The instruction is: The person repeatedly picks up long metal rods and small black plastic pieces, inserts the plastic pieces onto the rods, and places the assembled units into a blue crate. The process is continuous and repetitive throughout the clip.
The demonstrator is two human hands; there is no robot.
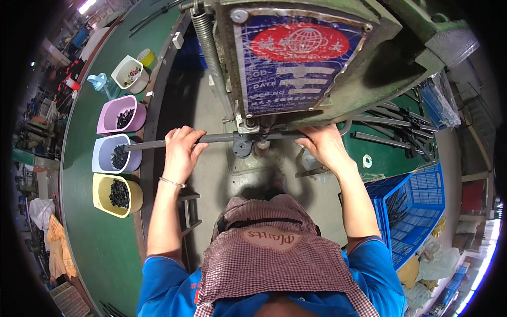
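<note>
A long dark grey metal tube [219, 138] lies crosswise beneath the head of a green machine [377, 87]. My left hand [181, 150] is closed round the tube left of the machine, thumb and fingers pinching it. On the other side, my right hand [323, 146] grips the tube's right part, its fingertips partly hidden behind the machine. A round dark fitting [242, 147] sits at the tube under the machine's head. The tube's left end reaches over the blue bin [100, 157]. Beyond my right hand a curved end of tube shows.
On the green bench [79, 211] at left stand a yellow bin [134, 196], a pink bin [141, 113] and a white bin [141, 83] with small parts. Several dark tubes [391, 138] lie on a green table at right. Below it is a blue plastic crate [428, 193].
</note>
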